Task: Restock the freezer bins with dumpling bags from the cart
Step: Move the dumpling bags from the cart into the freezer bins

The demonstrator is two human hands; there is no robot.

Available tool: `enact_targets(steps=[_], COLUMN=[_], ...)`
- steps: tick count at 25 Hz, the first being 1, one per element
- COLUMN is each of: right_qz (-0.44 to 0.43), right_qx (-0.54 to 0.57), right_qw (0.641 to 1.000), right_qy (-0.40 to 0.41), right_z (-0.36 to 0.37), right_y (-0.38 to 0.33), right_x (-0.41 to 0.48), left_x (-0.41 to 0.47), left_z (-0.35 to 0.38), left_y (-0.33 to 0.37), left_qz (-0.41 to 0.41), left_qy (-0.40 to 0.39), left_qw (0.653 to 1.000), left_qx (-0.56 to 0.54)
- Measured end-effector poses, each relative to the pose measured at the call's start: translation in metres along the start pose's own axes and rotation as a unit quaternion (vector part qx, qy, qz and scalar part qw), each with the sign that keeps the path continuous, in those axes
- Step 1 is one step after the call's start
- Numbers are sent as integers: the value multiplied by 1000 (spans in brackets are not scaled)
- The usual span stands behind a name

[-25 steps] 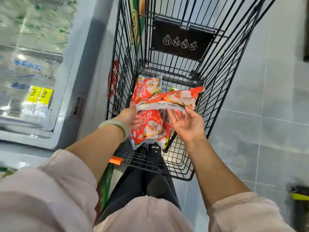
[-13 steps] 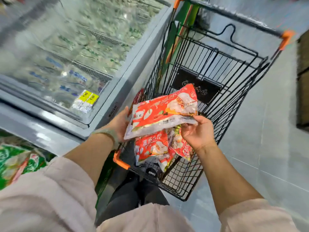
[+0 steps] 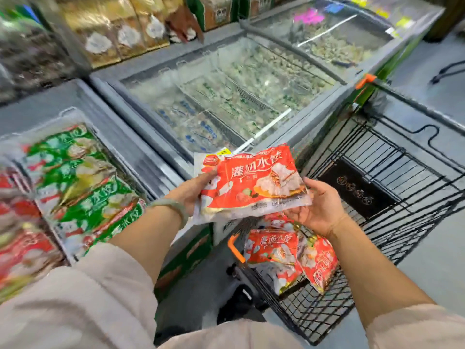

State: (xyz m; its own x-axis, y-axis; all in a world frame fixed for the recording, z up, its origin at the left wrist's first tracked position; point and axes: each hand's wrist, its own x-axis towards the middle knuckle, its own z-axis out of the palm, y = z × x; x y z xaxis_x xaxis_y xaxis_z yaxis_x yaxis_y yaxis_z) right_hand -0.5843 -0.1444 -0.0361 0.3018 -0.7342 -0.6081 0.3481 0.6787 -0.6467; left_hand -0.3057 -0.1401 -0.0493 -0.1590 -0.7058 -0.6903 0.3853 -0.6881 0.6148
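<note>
Both hands, left hand (image 3: pixel 193 191) and right hand (image 3: pixel 318 210), grasp a red dumpling bag (image 3: pixel 251 183) above the cart (image 3: pixel 377 172). The slick bag could slip before reaching the freezer bin (image 3: pixel 75 177).

Red dumpling bag (image 3: pixel 254 183) lifted clear of cart (image 3: pixel 392 197), now held up between left hand (image 3: pixel 193 190) and right hand (image 3: pixel 319 207), printed face turned upward. One second ago it lay low inside basket, hands reaching in. View has swung left: glass-topped freezer (image 3: pixel 226 96) and open bin of green bags (image 3: pixel 83 187) now in sight.
</note>
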Motion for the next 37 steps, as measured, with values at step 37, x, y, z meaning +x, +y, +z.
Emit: enact_targets(steps=[37], right_qz=[130], right_qx=[-534], right_qw=[812], right_qy=[-196], right_z=[525], right_y=[287], right_x=[113], left_x=[-299], left_z=[-460], left_y=[-64], left_qz=[106], left_qy=[311], left_qw=[924], left_qx=[-198])
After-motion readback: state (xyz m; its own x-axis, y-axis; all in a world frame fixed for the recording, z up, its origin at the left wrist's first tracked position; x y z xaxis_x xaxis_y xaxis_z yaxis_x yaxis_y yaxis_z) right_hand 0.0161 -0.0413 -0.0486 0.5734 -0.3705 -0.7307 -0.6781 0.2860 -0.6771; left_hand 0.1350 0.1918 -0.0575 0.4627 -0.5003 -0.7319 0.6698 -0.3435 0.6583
